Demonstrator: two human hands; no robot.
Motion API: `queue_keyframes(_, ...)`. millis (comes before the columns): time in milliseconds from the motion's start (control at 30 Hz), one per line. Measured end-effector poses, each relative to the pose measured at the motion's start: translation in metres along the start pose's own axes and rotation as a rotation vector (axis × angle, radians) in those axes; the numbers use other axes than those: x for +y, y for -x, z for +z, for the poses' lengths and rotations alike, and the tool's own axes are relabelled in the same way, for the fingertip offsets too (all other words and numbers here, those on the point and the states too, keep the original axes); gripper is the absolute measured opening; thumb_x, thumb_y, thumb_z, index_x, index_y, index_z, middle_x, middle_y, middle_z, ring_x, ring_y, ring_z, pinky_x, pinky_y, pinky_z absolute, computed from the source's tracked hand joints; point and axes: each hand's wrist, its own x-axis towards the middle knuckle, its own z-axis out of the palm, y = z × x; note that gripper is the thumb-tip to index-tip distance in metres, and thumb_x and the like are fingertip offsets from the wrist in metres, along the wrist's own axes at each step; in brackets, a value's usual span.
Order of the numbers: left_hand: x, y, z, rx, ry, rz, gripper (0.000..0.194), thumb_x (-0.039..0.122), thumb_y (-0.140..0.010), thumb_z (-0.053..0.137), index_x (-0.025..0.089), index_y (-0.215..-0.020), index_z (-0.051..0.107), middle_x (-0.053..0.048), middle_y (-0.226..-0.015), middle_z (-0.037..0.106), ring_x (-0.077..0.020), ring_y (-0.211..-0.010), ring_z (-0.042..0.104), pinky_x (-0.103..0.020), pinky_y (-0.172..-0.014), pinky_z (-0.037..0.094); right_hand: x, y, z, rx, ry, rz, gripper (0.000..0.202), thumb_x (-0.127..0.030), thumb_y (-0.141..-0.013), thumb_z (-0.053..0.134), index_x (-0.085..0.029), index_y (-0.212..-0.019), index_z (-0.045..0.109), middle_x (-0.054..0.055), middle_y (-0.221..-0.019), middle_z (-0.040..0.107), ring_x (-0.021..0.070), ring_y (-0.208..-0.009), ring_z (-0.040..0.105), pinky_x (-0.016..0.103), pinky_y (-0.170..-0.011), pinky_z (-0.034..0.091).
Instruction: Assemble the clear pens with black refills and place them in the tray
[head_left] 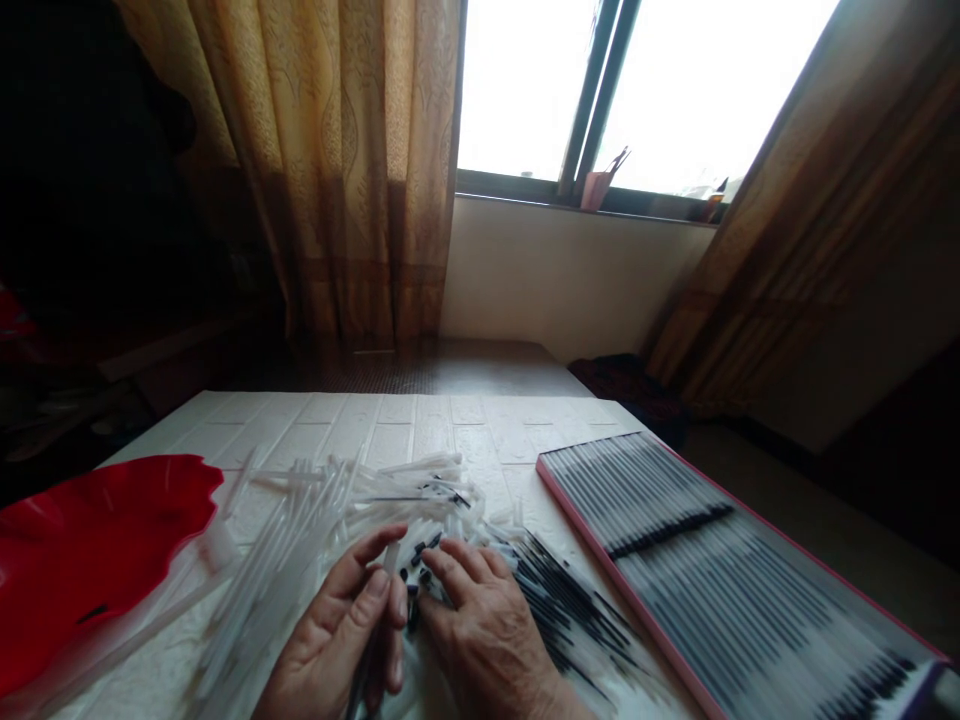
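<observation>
My left hand (349, 620) is closed around a translucent white pen tube (391, 556), its end showing between thumb and index finger. A thin dark rod shows below that palm, partly hidden. My right hand (484, 630) is just right of it, palm down, fingertips among small black plugs (420, 550) on the table. Its thumb and index finger are apart. Beside this hand lies a loose bundle of thin dark pen refills (577, 600). Many translucent tubes (270, 560) are heaped to the left and behind my hands.
A red scalloped tray (112, 530) stands at the left, with a small dark piece in it. At the right, a pink-edged box (581, 525) holds rows of assembled pens (720, 580). The white brick-patterned tabletop (465, 410) ends near a dark surface, below curtains and a window.
</observation>
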Motion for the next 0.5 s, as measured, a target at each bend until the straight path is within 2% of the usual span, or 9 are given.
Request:
queue_keyframes(167,-0.003,-0.003,-0.001,-0.001,-0.010,-0.023,0.053,0.050,-0.077,0.081,0.025,-0.122,0.068,0.002,-0.068,0.065,-0.0103,-0.044,0.056,-0.018,-0.038,0.042,-0.001,0.003,0.005,-0.012,-0.028,0.001,0.016,-0.018,-0.094,0.065,-0.018,-0.079,0.070,0.005,-0.101,0.076,0.0221,-0.092,0.065,0.035,-0.078,0.047)
queue_keyframes(267,-0.002,-0.003,0.002,-0.009,-0.034,-0.029,0.053,0.050,-0.074,0.083,0.025,-0.119,0.070,0.001,-0.069,0.065,-0.0102,-0.043,0.056,-0.017,-0.037,0.040,-0.002,0.000,-0.002,0.000,-0.062,0.046,0.016,-0.022,-0.096,0.062,-0.019,-0.081,0.068,0.005,-0.099,0.077,0.0229,-0.092,0.068,0.035,-0.079,0.049)
queue_keyframes(333,-0.001,-0.002,0.005,-0.011,-0.063,-0.037,0.051,0.051,-0.074,0.084,0.025,-0.115,0.072,0.000,-0.070,0.065,-0.0099,-0.043,0.055,-0.016,-0.036,0.039,-0.002,-0.003,-0.011,-0.008,-0.085,0.093,0.019,-0.025,-0.097,0.060,-0.020,-0.080,0.066,0.005,-0.091,0.077,0.0219,-0.084,0.070,0.033,-0.075,0.049)
queue_keyframes(433,0.002,0.001,0.008,-0.019,-0.111,-0.049,0.049,0.053,-0.072,0.084,0.026,-0.111,0.075,0.000,-0.072,0.065,-0.0094,-0.044,0.056,-0.015,-0.035,0.036,0.003,-0.004,-0.026,-0.077,-0.189,0.227,0.021,-0.024,-0.097,0.056,-0.020,-0.078,0.064,0.002,-0.068,0.072,0.0177,-0.062,0.068,0.026,-0.061,0.046)
queue_keyframes(500,0.002,0.002,0.008,-0.034,-0.130,-0.072,0.050,0.054,-0.070,0.086,0.027,-0.110,0.076,-0.001,-0.074,0.066,-0.0095,-0.045,0.057,-0.014,-0.034,0.035,0.007,-0.004,-0.035,-0.103,-0.342,0.373,0.017,-0.023,-0.095,0.056,-0.020,-0.082,0.067,0.001,-0.064,0.070,0.0156,-0.057,0.066,0.023,-0.057,0.044)
